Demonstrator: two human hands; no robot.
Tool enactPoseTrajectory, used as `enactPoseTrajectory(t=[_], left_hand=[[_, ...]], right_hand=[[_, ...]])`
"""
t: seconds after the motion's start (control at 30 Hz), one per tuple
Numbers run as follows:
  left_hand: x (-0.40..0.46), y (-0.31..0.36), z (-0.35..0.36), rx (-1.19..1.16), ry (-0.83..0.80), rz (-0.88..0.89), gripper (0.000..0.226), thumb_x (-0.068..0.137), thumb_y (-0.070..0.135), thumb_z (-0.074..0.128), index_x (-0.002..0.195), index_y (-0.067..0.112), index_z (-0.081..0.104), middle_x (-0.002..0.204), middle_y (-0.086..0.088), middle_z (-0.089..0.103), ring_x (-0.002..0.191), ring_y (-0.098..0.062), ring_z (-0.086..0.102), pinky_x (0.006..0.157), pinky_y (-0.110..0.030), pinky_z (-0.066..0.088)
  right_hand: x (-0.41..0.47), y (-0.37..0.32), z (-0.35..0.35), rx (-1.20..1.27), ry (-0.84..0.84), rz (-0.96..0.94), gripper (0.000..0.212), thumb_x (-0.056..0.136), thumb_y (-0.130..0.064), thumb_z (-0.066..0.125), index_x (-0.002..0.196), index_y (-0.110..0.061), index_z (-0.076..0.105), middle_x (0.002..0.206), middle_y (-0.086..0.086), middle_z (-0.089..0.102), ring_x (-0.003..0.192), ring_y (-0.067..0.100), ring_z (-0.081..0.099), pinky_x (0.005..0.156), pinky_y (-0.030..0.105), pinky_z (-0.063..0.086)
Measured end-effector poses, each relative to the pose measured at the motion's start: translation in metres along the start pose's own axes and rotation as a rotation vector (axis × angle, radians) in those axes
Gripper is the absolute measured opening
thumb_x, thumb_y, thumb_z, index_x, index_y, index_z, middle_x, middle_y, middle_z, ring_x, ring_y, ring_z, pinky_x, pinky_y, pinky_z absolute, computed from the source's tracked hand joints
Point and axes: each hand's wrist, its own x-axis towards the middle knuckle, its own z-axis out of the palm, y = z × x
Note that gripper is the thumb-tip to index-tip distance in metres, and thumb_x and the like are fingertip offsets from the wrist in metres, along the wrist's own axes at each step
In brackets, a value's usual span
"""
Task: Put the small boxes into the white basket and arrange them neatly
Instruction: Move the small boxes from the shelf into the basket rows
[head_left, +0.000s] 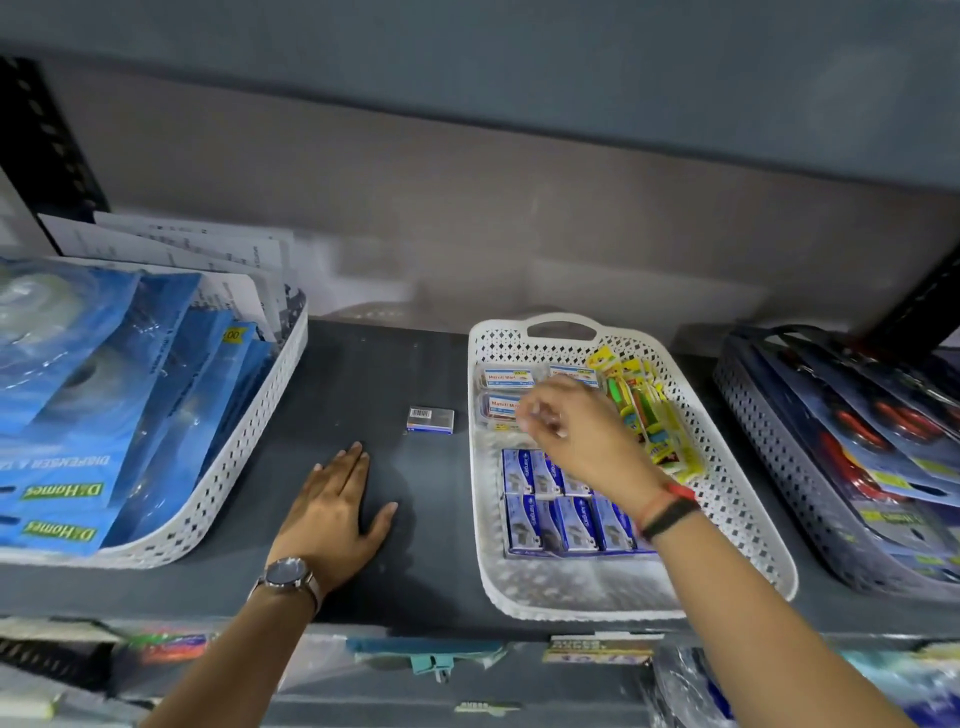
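Small blue cardboard boxes (563, 501) sit in two rows inside the white perforated plastic basket (727, 519).
One small box (430, 420) lies on the dark shelf (363, 374); left hand (335, 512) flat, open; right hand (576, 431) blurred, grip unclear.

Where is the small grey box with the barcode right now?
The small grey barcode box lies on the dark shelf, just left of the white perforated basket and beyond the left hand.

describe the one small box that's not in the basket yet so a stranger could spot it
On the dark shelf, look at the bare stretch left of the white basket. The small box lies there alone, barcode showing, beyond the left hand, unlike the blue boxes packed inside.
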Motion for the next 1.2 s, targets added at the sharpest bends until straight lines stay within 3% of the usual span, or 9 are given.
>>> enactPoseTrajectory(t=[0.2, 0.33, 0.47, 0.57, 0.67, 0.77, 0.83, 0.97, 1.2], left_hand=[[0.000, 0.000, 0.000, -0.028, -0.004, 0.010, 0.071, 0.085, 0.050, 0.036, 0.139, 0.009, 0.016, 0.153, -0.008, 0.015, 0.141, -0.019, 0.013, 0.114, -0.028, -0.001], [-0.001, 0.001, 0.000, -0.035, 0.035, 0.026, 0.067, 0.088, 0.044, 0.041, 0.139, 0.008, 0.017, 0.153, -0.009, 0.016, 0.141, -0.020, 0.015, 0.113, -0.027, 0.000], [-0.002, 0.001, -0.001, -0.046, 0.054, 0.039, 0.067, 0.087, 0.042, 0.044, 0.138, 0.006, 0.021, 0.152, -0.011, 0.018, 0.140, -0.023, 0.018, 0.113, -0.027, 0.000], [-0.002, 0.000, 0.001, -0.037, 0.041, 0.037, 0.068, 0.088, 0.044, 0.043, 0.139, 0.009, 0.017, 0.153, -0.009, 0.014, 0.141, -0.020, 0.014, 0.112, -0.025, -0.004], [-0.001, -0.003, 0.002, -0.057, 0.028, 0.035, 0.068, 0.087, 0.044, 0.044, 0.140, 0.010, 0.016, 0.154, -0.008, 0.013, 0.141, -0.020, 0.013, 0.111, -0.025, -0.005], [-0.001, -0.003, 0.001, -0.054, 0.027, 0.032, 0.072, 0.082, 0.050, 0.036, 0.139, 0.009, 0.020, 0.152, -0.010, 0.018, 0.140, -0.022, 0.016, 0.112, -0.027, -0.002], [-0.001, -0.004, 0.001, -0.031, 0.019, 0.028, 0.076, 0.078, 0.053, 0.030, 0.139, 0.009, 0.020, 0.152, -0.009, 0.019, 0.140, -0.022, 0.017, 0.112, -0.028, -0.002], [0.001, -0.007, 0.002, -0.013, 0.003, 0.017, 0.068, 0.087, 0.048, 0.040, 0.139, 0.011, 0.017, 0.153, -0.007, 0.016, 0.141, -0.020, 0.015, 0.114, -0.029, -0.001], [-0.001, 0.000, -0.002, -0.011, 0.001, 0.008, 0.075, 0.075, 0.050, 0.033, 0.136, 0.006, 0.028, 0.149, -0.012, 0.027, 0.138, -0.024, 0.025, 0.115, -0.034, 0.008]], right_hand=[[0.069, -0.035, 0.053, -0.527, -0.189, -0.178, 0.026, 0.082, -0.023, 0.063, 0.105, -0.013, 0.062, 0.109, 0.007, 0.066, 0.106, 0.026, 0.053, 0.104, 0.042, 0.024], [0.093, -0.033, 0.083, -0.813, -0.242, -0.198, 0.021, 0.077, -0.021, 0.067, 0.096, -0.011, 0.064, 0.102, 0.009, 0.068, 0.103, 0.027, 0.054, 0.103, 0.042, 0.024], [0.100, -0.029, 0.098, -0.825, -0.259, -0.208, 0.017, 0.082, -0.007, 0.058, 0.097, -0.010, 0.065, 0.099, 0.011, 0.069, 0.098, 0.029, 0.059, 0.102, 0.041, 0.024], [0.100, -0.026, 0.091, -0.583, -0.231, -0.172, 0.033, 0.082, -0.011, 0.057, 0.115, -0.016, 0.056, 0.107, 0.010, 0.067, 0.104, 0.028, 0.057, 0.100, 0.042, 0.024], [0.090, -0.028, 0.061, 0.056, -0.219, -0.025, 0.053, 0.086, -0.018, 0.054, 0.135, -0.025, 0.036, 0.090, 0.004, 0.063, 0.091, 0.024, 0.059, 0.092, 0.037, 0.035], [0.061, -0.024, 0.027, 0.847, -0.212, 0.075, 0.041, 0.090, -0.004, 0.045, 0.124, -0.025, 0.047, 0.077, 0.000, 0.061, 0.061, 0.009, 0.061, 0.063, 0.023, 0.040], [0.041, -0.015, 0.012, 1.135, -0.240, 0.191, 0.035, 0.090, -0.002, 0.039, 0.107, -0.029, 0.054, 0.083, 0.005, 0.062, 0.056, 0.008, 0.063, 0.058, 0.023, 0.040], [0.007, -0.001, -0.004, 1.391, -0.220, 0.338, 0.018, 0.085, -0.008, 0.049, 0.094, -0.021, 0.054, 0.074, 0.000, 0.065, 0.056, 0.011, 0.064, 0.046, 0.017, 0.049], [-0.027, 0.028, -0.015, 1.143, -0.072, 0.377, 0.045, 0.073, 0.010, 0.063, 0.100, -0.022, 0.048, 0.088, 0.004, 0.060, 0.072, 0.011, 0.067, 0.061, 0.017, 0.056]])
